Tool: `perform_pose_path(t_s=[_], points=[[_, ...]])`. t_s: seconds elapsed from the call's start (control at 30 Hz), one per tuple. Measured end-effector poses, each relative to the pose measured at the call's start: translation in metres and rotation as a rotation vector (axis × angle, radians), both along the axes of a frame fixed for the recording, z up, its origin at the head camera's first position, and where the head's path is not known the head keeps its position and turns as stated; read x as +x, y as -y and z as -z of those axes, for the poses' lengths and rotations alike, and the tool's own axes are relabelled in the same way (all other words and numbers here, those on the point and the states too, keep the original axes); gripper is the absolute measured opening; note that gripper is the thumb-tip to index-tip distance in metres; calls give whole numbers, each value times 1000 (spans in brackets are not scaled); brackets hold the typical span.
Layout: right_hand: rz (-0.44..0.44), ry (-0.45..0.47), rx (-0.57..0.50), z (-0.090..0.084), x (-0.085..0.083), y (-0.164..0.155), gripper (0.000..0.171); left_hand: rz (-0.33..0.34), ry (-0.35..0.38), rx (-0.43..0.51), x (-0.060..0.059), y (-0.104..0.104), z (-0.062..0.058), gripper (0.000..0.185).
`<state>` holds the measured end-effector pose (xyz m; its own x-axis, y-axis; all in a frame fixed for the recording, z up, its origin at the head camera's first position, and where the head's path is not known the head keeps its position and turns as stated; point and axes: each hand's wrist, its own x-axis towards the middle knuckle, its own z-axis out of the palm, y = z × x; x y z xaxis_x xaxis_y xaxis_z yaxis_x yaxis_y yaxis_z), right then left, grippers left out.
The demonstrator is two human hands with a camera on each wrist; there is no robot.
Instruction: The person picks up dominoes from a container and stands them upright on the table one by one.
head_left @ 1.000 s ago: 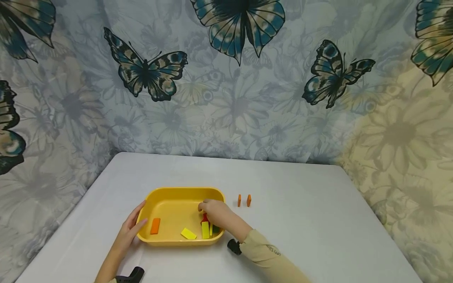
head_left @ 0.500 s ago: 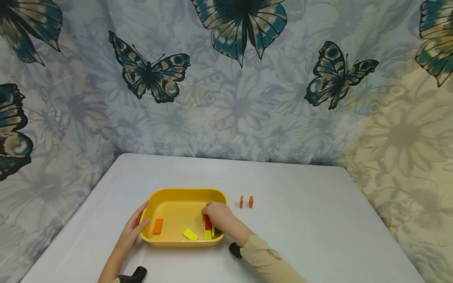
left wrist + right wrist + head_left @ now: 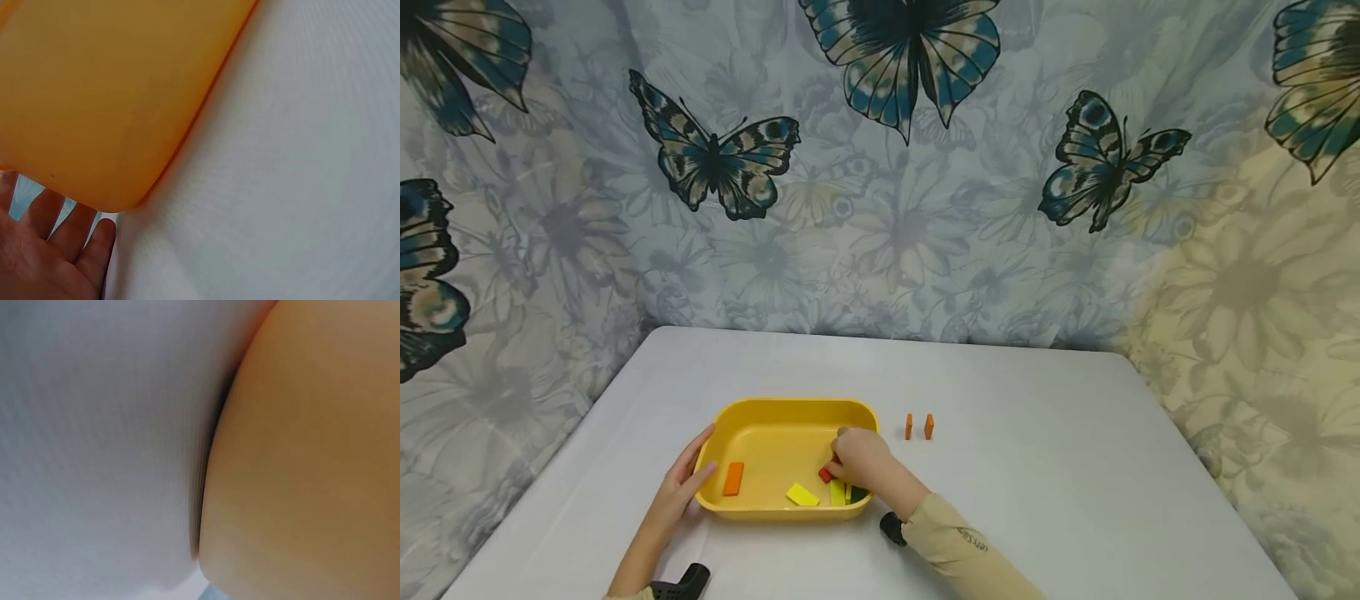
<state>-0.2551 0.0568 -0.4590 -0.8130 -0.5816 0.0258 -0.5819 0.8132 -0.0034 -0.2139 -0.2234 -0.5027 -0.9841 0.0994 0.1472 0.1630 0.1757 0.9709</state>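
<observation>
— While the left hand (image 3: 681, 483) rests flat and open against the shallow yellow plastic tray (image 3: 775, 417), what has the right hand (image 3: 857, 458) done?

— It has drawn the small red wooden block (image 3: 825, 475) off the pile at the tray's right end; its curled fingers pinch it now, low inside the tray.

— So it's picked, not yet out on the white bench (image 3: 1037, 483)?

— I'd judge so.

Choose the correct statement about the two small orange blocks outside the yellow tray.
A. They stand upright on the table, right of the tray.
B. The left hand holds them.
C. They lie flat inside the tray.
A: the two orange blocks stand upright on the table, right of the yellow tray.
</observation>
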Motion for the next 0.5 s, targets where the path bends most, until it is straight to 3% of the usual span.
perform_pose_path(t_s=[0.1, 0.3, 0.5], points=[[0, 21, -20, 4, 3, 0, 28, 6, 19, -2, 3, 1, -1, 52], [-20, -12, -21, 2, 1, 0, 8, -3, 54, -10, 0, 1, 0, 53], [6, -28, 23, 0, 0, 1, 9, -8, 53, -21, -2, 0, 0, 53]])
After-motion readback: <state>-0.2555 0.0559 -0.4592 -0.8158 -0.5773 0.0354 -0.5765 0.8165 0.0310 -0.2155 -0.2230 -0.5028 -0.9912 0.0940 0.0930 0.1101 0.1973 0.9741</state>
